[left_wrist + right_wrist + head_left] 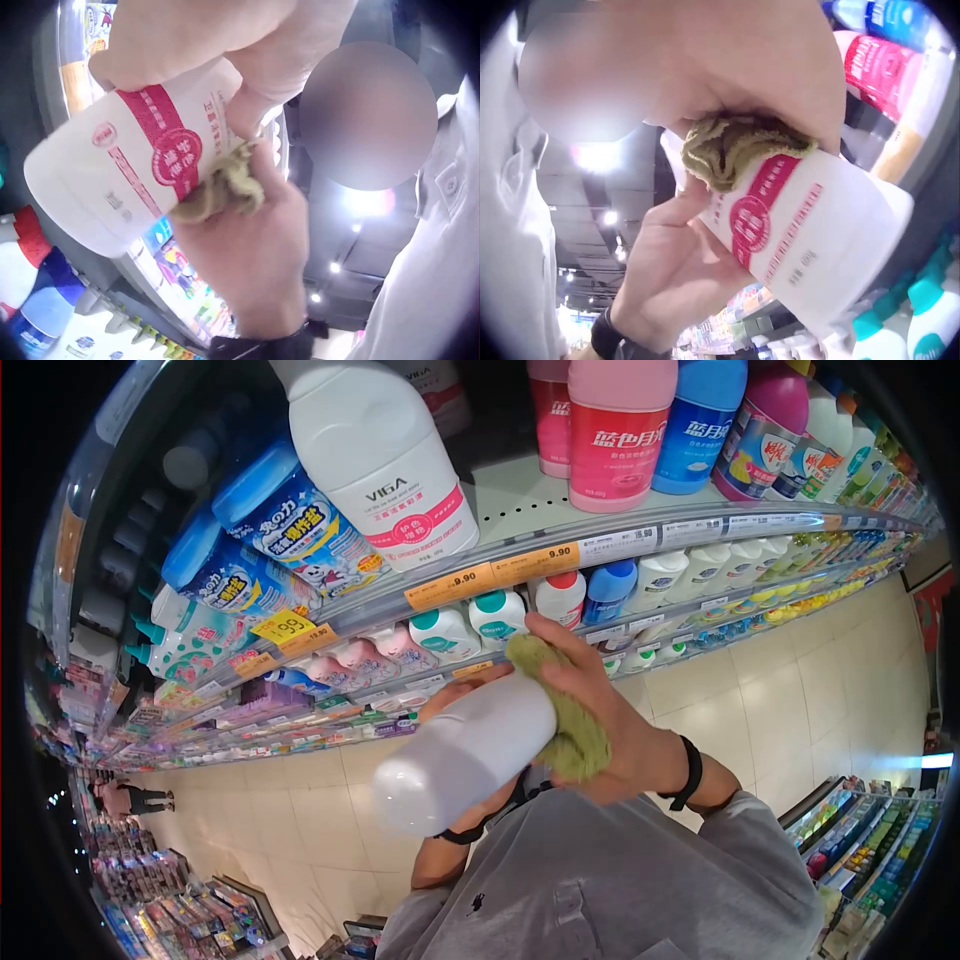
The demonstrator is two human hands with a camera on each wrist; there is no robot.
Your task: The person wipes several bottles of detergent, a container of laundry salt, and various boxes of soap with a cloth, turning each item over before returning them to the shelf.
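Left hand (217,45) grips a white plastic bottle (470,745), fingers curled round it; we see it tilted between the two hands, in front of the grey shirt (600,890). Right hand (615,735) clutches a green cloth (575,740), bunched and pressed to the bottle. Both wrist views show us the bottle's pink-red label band, with a round emblem, close by the cloth. Black band (690,772) round the right wrist, another on the left.

Ahead of the hands we note a shelf (530,500): a white VIGA bottle (385,470) stands beyond the left hand, blue-lidded tubs (300,520) farther left; a pink bottle (620,435) and a blue bottle (697,430) stand beyond the right hand. Just past the fingers, teal-capped bottles (497,617) line a lower tier.
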